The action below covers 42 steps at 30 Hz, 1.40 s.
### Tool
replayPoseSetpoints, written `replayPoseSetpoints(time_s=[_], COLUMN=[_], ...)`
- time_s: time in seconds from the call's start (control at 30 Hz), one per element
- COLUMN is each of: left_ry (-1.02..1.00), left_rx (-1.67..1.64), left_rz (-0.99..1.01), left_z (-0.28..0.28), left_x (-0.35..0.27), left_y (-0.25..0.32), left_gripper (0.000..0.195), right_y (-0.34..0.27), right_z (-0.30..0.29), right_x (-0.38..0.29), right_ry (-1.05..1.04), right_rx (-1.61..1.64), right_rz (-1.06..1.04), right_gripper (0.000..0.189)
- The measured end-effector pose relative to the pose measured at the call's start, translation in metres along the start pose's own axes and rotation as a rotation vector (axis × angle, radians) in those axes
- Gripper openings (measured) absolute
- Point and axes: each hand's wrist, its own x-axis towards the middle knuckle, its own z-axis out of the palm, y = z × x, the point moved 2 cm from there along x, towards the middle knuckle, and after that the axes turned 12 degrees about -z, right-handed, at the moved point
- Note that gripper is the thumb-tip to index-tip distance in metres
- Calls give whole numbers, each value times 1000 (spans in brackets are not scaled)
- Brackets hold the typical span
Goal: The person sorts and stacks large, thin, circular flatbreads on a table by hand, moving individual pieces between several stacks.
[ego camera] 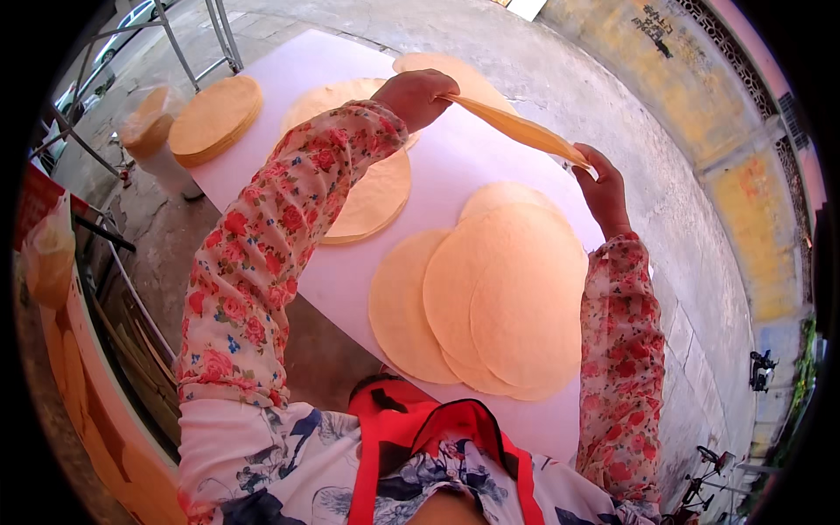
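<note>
Between my two hands a thin, round, pale yellow flatbread is held up, seen nearly edge-on. My left hand pinches its left edge, and my right hand grips the opposite edge between thumb and fingers. Below it is a white tabletop. Several overlapping flatbreads are spread on the near side. A stack of flatbreads lies partly hidden under my left forearm. Beyond my hands, another flatbread rests at the table's far edge.
A neat flatbread stack sits at the table's left corner, beside a plastic-bagged stack. A metal frame stands behind. At far left is another bagged stack. A weathered wall runs along the right, with a parked bicycle.
</note>
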Motion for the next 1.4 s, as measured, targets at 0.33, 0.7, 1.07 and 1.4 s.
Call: replayPoseSetpoints(time_s=[0.33,0.7,1.07,1.4], left_ry=[-217,-357,17,439], left_rx=[-568,-1008,-1408,-494], left_rz=[-813,-1840,-1865,-1463], left_z=[161,308,319,301], left_x=[-263,-333,-334,-389], left_y=[-2,185,211,116], left_gripper=[20,24,11,35], right_y=[44,-2,-42,51], right_z=[84,49,64,-98], right_x=[-250,-412,-413,-213], right_ry=[-348,-185,-264,-50], right_rx=[12,47,-83,129], right_rz=[292,328,12,305], right_gripper=[34,31,37,8])
